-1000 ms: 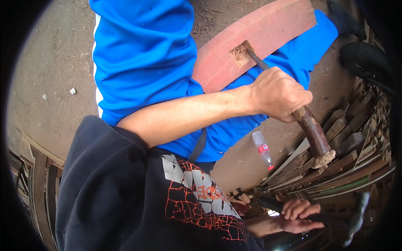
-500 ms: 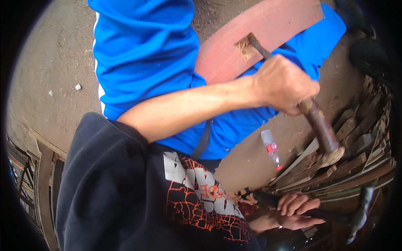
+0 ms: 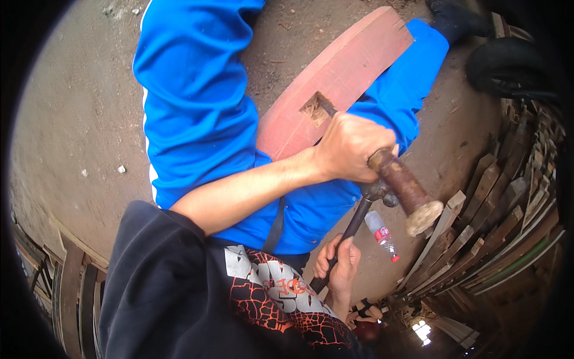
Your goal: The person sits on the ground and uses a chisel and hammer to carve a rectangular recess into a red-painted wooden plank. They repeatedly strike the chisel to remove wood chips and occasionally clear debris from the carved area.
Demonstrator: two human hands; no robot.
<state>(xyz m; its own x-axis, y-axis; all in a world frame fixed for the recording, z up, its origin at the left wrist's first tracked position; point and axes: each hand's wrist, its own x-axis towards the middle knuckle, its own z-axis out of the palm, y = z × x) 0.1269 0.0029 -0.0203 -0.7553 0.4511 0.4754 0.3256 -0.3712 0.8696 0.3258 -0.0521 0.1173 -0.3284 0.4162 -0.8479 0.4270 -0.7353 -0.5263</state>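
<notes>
A curved, reddish wooden piece (image 3: pixel 347 66) lies across my blue-trousered thighs, with a squarish, rough-cut hole (image 3: pixel 315 110) in its face. My left hand (image 3: pixel 359 146) is closed round a chisel, whose metal blade reaches into that hole. The chisel's thick brown wooden handle (image 3: pixel 409 188) sticks out past my fist toward the lower right, its end pale and frayed. Lower down, my right hand (image 3: pixel 339 263) grips the dark handle of a hammer (image 3: pixel 357 220). The hammer head is beside the chisel handle, just below my left fist, and partly hidden by them.
A plastic bottle (image 3: pixel 381 234) with a red label and cap lies on the dirt ground at the right. Many wooden offcuts (image 3: pixel 478 224) are piled beyond it. A dark round object (image 3: pixel 508 69) sits at the upper right, and wooden boards (image 3: pixel 72 287) stand at the lower left.
The hammer has swung from the lower right up and leftward, to beside the chisel handle. The wood, chisel and left hand appear lower and further left; the blade remains in the hole.
</notes>
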